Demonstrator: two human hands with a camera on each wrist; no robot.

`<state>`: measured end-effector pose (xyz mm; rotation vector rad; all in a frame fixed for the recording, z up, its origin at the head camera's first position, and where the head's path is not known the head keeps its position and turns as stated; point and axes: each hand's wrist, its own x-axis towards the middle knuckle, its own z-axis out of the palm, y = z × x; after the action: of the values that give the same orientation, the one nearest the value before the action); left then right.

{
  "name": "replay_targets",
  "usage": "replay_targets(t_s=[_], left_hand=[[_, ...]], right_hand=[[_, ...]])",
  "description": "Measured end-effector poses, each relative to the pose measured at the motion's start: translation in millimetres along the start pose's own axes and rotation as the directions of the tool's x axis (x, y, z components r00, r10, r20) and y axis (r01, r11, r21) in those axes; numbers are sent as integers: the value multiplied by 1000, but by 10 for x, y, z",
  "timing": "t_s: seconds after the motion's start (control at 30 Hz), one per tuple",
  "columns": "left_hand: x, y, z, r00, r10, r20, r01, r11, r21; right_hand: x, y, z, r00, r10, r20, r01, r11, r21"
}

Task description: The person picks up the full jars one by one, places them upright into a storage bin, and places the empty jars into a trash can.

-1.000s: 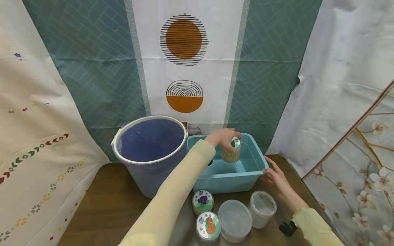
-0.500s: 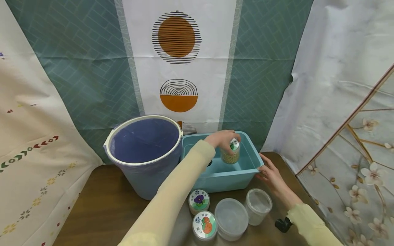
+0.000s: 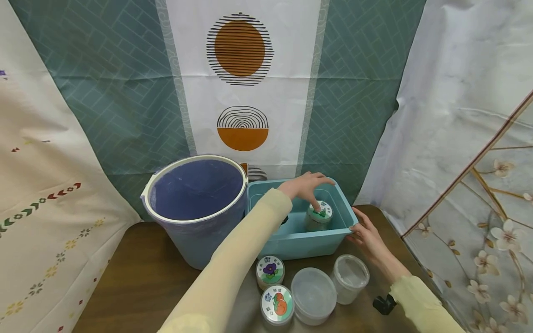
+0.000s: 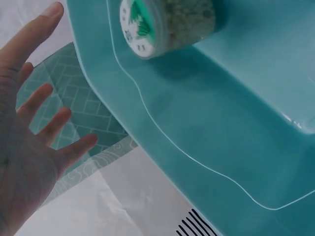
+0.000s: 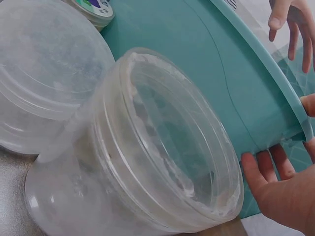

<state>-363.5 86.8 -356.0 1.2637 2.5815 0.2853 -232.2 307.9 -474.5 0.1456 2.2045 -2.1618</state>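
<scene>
Inside the light-blue plastic tub stands a lidded jar of pale pellets, a green plant printed on its white label. Just above it, my left hand spreads its fingers, holding nothing. The left wrist view shows this hand apart from the jar, with the thumb stretched out. At the tub's right corner my right hand grips the rim. In the right wrist view its fingers lie against the outer wall, with the thumb up at the rim.
A tall blue bucket with a white rim stands left of the tub. In front are two label-topped jars, one with a purple flower, one with orange fruit. Beside them are a translucent round container and a clear jar.
The jar has gone down and slightly right onto the tub's floor. My left hand has let go of it and opened its fingers. The right hand stays on the rim.
</scene>
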Motion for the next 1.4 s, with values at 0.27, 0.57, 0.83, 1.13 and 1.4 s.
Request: replay_targets(t_s=[0.27,0.57,0.83,1.13,1.4], left_hand=[[-98,-2,0,999,-6,33,6,1000,-13],[-183,-69,34,999,33,32,-31,998,-58],[-307,-50,31,997,74,21,-74,997,7],[-634,30,-117,990,137,28,-138,989,50],[-938,52,-76,973,228,14,-229,973,19]], right_hand=[[8,-21,1,1000,20,-6,-20,1000,-3],[7,-30,26,999,36,-12,-36,999,-7],[-11,-57,-20,999,21,32,-21,1000,3],[-5,-4,-75,997,5,72,-8,999,41],[-7,15,-57,997,7,77,-12,998,64]])
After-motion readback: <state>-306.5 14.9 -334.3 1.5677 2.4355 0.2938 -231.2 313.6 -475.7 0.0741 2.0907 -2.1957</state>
